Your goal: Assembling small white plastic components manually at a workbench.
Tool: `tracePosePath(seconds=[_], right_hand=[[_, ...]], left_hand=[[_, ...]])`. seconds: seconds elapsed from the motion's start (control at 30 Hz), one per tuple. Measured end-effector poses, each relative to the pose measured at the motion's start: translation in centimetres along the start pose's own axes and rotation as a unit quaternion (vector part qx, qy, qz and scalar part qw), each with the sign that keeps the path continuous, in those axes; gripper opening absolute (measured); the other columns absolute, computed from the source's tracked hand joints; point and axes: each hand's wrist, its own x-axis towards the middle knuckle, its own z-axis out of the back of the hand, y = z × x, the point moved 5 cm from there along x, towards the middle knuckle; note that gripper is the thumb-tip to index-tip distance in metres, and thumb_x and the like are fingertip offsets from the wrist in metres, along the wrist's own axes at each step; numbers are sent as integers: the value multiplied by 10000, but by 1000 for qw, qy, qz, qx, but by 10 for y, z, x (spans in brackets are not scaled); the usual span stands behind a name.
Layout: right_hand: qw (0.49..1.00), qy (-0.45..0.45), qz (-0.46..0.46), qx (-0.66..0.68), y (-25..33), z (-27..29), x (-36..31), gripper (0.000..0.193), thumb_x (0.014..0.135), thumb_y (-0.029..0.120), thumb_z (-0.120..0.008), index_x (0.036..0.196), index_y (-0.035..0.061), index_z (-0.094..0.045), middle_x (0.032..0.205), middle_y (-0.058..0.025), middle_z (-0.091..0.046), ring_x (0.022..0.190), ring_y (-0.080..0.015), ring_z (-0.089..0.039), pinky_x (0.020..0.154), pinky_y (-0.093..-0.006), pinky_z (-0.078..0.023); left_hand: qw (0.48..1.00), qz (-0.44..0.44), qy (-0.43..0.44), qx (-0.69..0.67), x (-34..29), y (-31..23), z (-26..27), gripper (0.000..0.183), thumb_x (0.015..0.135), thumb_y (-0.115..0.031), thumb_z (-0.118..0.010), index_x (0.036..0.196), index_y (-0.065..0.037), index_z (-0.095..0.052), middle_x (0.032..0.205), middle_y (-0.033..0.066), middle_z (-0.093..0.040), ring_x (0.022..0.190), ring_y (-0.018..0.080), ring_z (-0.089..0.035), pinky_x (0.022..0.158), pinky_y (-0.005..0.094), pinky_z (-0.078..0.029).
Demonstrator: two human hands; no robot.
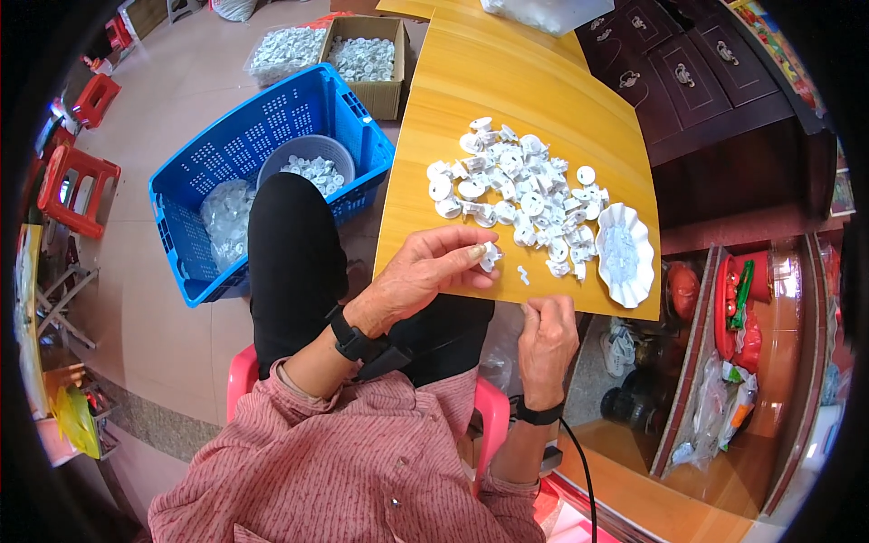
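My left hand [425, 269] is closed in a pinch, thumb against fingers, on a small white plastic part [490, 257] above the near edge of the yellow wooden table [407, 204]. My right hand [549, 348] rests at that same edge with its fingers curled and thumb pressed in; what they hold, if anything, is hidden. Between the hands and the pile lies a tiny whitish piece [523, 274]. Beyond it spreads a heap of white plastic parts [520, 176] with round discs. A white scalloped dish [644, 257] at the right holds small translucent pieces [617, 252].
On the floor at left stands a blue crate [176, 231] with a grey basket [341, 154] and a plastic bag [226, 222] inside. Behind it are a cardboard box [396, 72] and a clear tub [258, 68] of white parts. Dark drawers [692, 86] flank the table's right.
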Motion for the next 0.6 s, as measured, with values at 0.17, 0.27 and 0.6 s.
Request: tracePosePath(seconds=[0.17,0.27,0.6], right_hand=[[997,-27,-11,69,14,7,4,98,859,-7,-691,927,-30,-624,923,-160,-578,848,-340,-620,745,-419,-505],[983,-26,-85,158,16,5,2,63,900,1,-672,925,-23,-619,906,-138,-589,827,-292,-621,736,-385,-501],[865,-69,-217,447,32,-5,1,99,975,28,-633,1045,-39,-613,910,-57,-660,782,-90,-626,723,-219,-506]], left_hand=[[1000,-9,5,13,1,2,1,342,1021,-151,-597,1312,28,-588,1122,103,-680,997,157,-688,899,291,-584],[1000,-15,8,26,1,5,2,347,1015,-155,-609,1315,19,-592,1129,93,-680,997,149,-687,903,290,-582],[999,-1,4,52,-2,3,-2,321,1003,-131,-620,1290,13,-617,1155,100,-686,1018,168,-690,917,313,-582]])
